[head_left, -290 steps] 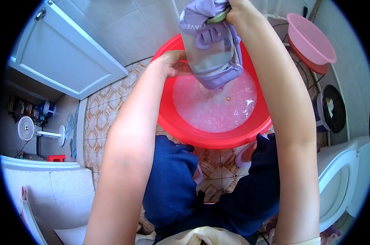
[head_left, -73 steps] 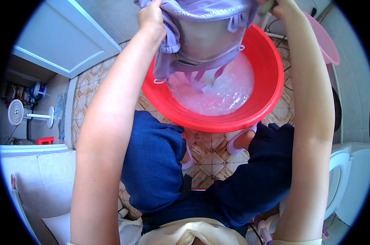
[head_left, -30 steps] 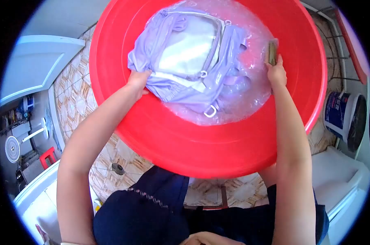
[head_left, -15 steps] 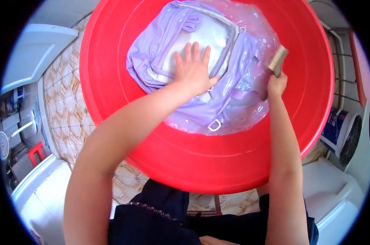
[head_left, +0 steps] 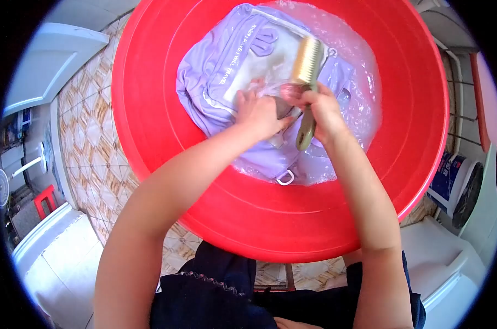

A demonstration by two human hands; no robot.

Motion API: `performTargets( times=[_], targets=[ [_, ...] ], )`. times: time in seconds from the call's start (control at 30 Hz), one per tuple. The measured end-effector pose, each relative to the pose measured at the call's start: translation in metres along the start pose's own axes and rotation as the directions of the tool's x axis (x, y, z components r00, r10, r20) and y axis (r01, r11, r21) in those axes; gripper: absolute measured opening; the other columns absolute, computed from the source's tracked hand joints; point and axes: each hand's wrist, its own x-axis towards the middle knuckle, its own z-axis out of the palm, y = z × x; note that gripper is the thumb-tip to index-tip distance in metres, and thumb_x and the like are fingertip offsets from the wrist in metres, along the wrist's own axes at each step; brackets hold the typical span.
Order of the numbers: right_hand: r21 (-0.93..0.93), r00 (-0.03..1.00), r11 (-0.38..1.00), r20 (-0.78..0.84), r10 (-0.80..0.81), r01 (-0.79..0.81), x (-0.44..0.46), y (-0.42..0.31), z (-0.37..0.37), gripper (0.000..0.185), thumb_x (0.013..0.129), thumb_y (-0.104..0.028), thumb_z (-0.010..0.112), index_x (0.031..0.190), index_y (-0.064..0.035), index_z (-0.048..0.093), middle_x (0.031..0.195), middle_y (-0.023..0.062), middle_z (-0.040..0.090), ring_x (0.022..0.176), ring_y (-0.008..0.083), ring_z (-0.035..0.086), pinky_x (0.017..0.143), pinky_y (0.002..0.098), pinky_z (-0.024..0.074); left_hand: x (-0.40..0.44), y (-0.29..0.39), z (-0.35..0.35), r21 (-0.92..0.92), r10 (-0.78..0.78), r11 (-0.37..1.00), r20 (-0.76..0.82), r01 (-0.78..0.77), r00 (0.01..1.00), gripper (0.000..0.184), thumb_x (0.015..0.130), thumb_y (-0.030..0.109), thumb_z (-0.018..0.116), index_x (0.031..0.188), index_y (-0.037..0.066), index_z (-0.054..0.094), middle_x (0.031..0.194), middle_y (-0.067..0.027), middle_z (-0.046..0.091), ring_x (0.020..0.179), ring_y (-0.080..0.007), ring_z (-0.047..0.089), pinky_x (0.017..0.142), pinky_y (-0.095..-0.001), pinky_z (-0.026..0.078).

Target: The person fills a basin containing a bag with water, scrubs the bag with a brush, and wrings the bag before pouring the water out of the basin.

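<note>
A light purple backpack (head_left: 204,77) with white lettering and a pale front panel lies wet in a large red basin (head_left: 149,71). Soapy water (head_left: 363,104) pools around its right and lower sides. My left hand (head_left: 262,115) rests on the front panel, fingers spread, their tips somewhat blurred. Gripped in my right hand (head_left: 324,109) is a scrub brush (head_left: 307,63) with pale bristles and a green handle. The brush is over the panel, bristles toward the right; I cannot tell whether it touches the bag. A white D-ring (head_left: 285,177) hangs at the bag's lower edge.
Patterned tiles (head_left: 86,142) cover the floor. A white and blue bucket (head_left: 451,183) stands at the right, above a white plastic seat (head_left: 437,249). On the left are a white door (head_left: 62,63), a red stool (head_left: 44,200) and a fan (head_left: 3,186).
My right hand has carried the scrub brush left from the basin's right side to over the bag. My left hand stays on the panel, slightly lower. The bag's lettering is now readable.
</note>
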Motion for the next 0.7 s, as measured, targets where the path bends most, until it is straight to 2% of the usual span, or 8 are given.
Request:
performTargets(
  times=[0.03,0.17,0.27,0.33,0.43,0.6,0.67,0.7],
  targets=[
    [-0.005,1.0,1.0,0.0,0.005,-0.005,0.007,0.005,-0.01,0.036,0.074,0.003,0.048,0.11,0.0066,0.053,0.096,0.0137,0.063,0.085,0.0215,0.062,0.078,0.031,0.0484,0.001,0.004,0.003,-0.005,-0.005,1.0,0.002,0.005,1.0,0.056,0.075,0.034,0.066,0.12,0.004,0.049,0.124,-0.0215,0.048,0.125,-0.0353,0.036,0.093,-0.0423,0.04],
    [-0.262,0.797,0.958,-0.551,-0.248,0.117,0.044,0.006,-0.114,0.032,0.078,-0.006,0.054,0.108,0.001,0.058,0.087,0.0072,0.062,0.074,0.0156,0.057,0.068,0.0296,0.0451,0.007,0.013,-0.002,-0.066,0.039,0.997,-0.035,-0.041,0.999,0.05,0.071,0.028,0.066,0.115,0.009,0.053,0.11,-0.0155,0.048,0.105,-0.0308,0.046,0.086,-0.0432,0.043],
    [-0.276,0.71,0.939,-0.618,-0.337,0.205,0.05,0.002,-0.177,0.029,0.073,0.001,0.051,0.101,-0.0022,0.057,0.075,0.0039,0.054,0.068,0.0157,0.054,0.059,0.0274,0.043,0.014,0.011,-0.003,-0.115,0.14,0.983,-0.033,-0.143,0.99,0.043,0.069,0.023,0.066,0.108,0.008,0.057,0.101,-0.0146,0.056,0.097,-0.0299,0.054,0.08,-0.0408,0.046],
    [-0.274,0.736,0.96,-0.638,-0.226,0.057,0.053,0.005,-0.193,0.035,0.077,-0.013,0.06,0.109,0.0006,0.058,0.093,0.0082,0.061,0.081,0.0175,0.057,0.068,0.0325,0.0455,0.024,0.012,-0.001,-0.223,-0.03,0.973,0.134,0.059,0.991,0.028,0.067,0.018,0.066,0.092,0.006,0.063,0.082,-0.0126,0.062,0.082,-0.029,0.06,0.073,-0.0383,0.048],
    [-0.353,0.709,0.934,-0.672,-0.214,-0.054,0.057,0.019,-0.17,0.038,0.076,-0.012,0.059,0.112,0.0018,0.057,0.098,0.0111,0.061,0.085,0.0208,0.057,0.073,0.0346,0.0451,0.038,0.005,0.001,-0.434,-0.229,0.827,0.32,0.357,0.919,0.018,0.065,0.016,0.068,0.079,0.005,0.065,0.068,-0.0112,0.062,0.07,-0.0277,0.062,0.068,-0.0363,0.048],
    [-0.487,0.733,0.867,-0.628,-0.262,-0.108,0.062,0.026,-0.163,0.038,0.075,-0.011,0.054,0.111,0.0005,0.059,0.091,0.0143,0.062,0.085,0.0237,0.058,0.073,0.0352,0.0446,0.048,-0.016,0.014,-0.604,-0.081,0.687,0.488,0.404,0.869,0.019,0.069,0.02,0.073,0.079,0.006,0.065,0.07,-0.0026,0.06,0.065,-0.0135,0.054,0.06,-0.0305,0.043],
    [-0.399,0.677,0.916,-0.66,-0.326,0.052,0.065,0.026,-0.182,0.035,0.076,-0.009,0.052,0.109,0.0004,0.06,0.09,0.0141,0.063,0.083,0.0231,0.058,0.074,0.0348,0.0444,0.046,-0.022,0.013,-0.781,-0.086,0.401,0.488,0.479,0.869,0.017,0.078,0.022,0.066,0.079,0.005,0.063,0.071,0.0,0.057,0.065,-0.0096,0.05,0.061,-0.0255,0.04],
    [-0.352,0.644,0.926,-0.679,-0.352,0.135,0.065,0.027,-0.188,0.034,0.076,-0.008,0.051,0.108,0.0004,0.06,0.09,0.014,0.063,0.083,0.0228,0.058,0.075,0.0346,0.0443,0.045,-0.026,0.003,-0.779,-0.086,0.403,0.49,0.48,0.867,0.017,0.078,0.022,0.066,0.079,0.005,0.063,0.071,0.0,0.057,0.065,-0.0096,0.05,0.061,-0.0255,0.04]
  ],
)
